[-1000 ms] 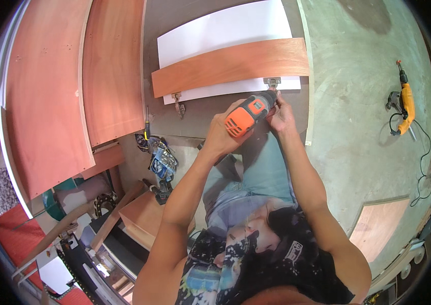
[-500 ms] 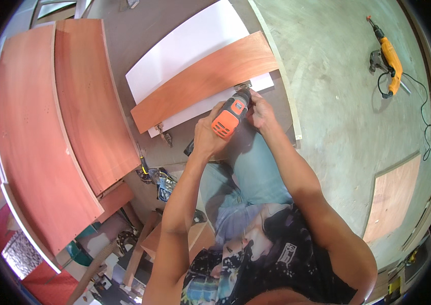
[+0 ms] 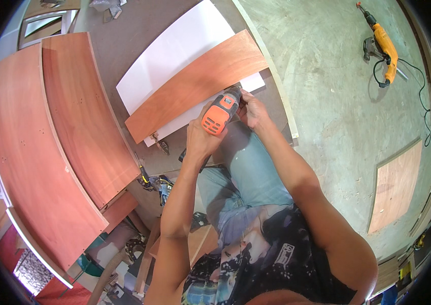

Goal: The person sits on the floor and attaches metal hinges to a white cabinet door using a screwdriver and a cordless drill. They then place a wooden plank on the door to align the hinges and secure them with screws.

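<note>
My left hand (image 3: 198, 138) is wrapped around an orange and black cordless drill (image 3: 215, 120), whose chuck points away from me at the near edge of a reddish-brown wooden panel (image 3: 195, 85). Beside the chuck, my right hand (image 3: 254, 113) has its fingers curled and pinched; whatever they hold is too small or hidden to name. That panel lies across a larger white board (image 3: 174, 53). A metal hinge (image 3: 160, 144) sticks out at the panel's left end. The drill's tip and the spot it meets are mostly covered by the chuck and fingers.
Two long reddish wooden panels (image 3: 75, 122) lie at the left. A yellow corded drill (image 3: 387, 51) rests on the floor at the far right, its cable trailing. A plywood piece (image 3: 397, 188) lies nearer on the right. A yellow-and-black screwdriver (image 3: 145, 175) lies left of my knees.
The whole view has shifted slightly, so the boards, drill and hands appear further left. My left hand keeps its grip on the drill, and my right hand stays by the chuck.
</note>
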